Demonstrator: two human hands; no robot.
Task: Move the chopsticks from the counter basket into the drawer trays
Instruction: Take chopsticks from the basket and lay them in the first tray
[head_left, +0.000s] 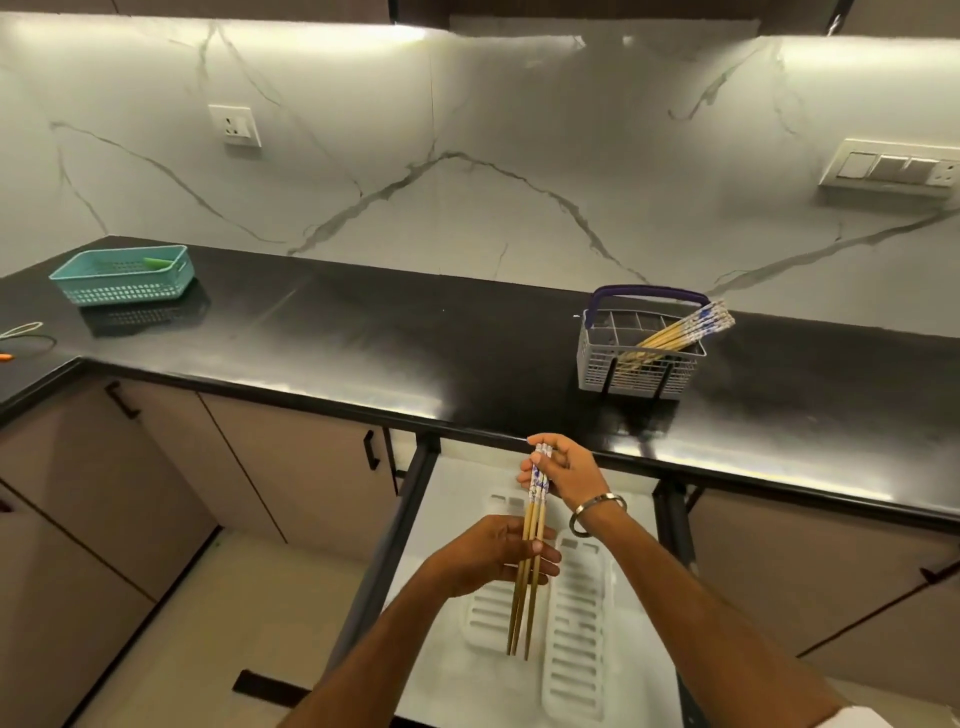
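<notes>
A small bundle of wooden chopsticks (525, 597) with blue-and-white tops hangs upright over the open drawer (457, 675). My right hand (563, 470) grips the bundle near its top, and my left hand (485, 556) holds it around the middle. Below the tips lie two white slotted trays (576, 639) side by side in the drawer. On the black counter, a grey wire-style basket (636, 371) with a purple handle holds several more chopsticks (685, 330) leaning to the right.
A teal plastic basket (122, 283) stands at the counter's far left, with a cord (23, 332) near the corner. Closed cabinet doors with black handles flank the drawer. Wall sockets sit on the marble backsplash.
</notes>
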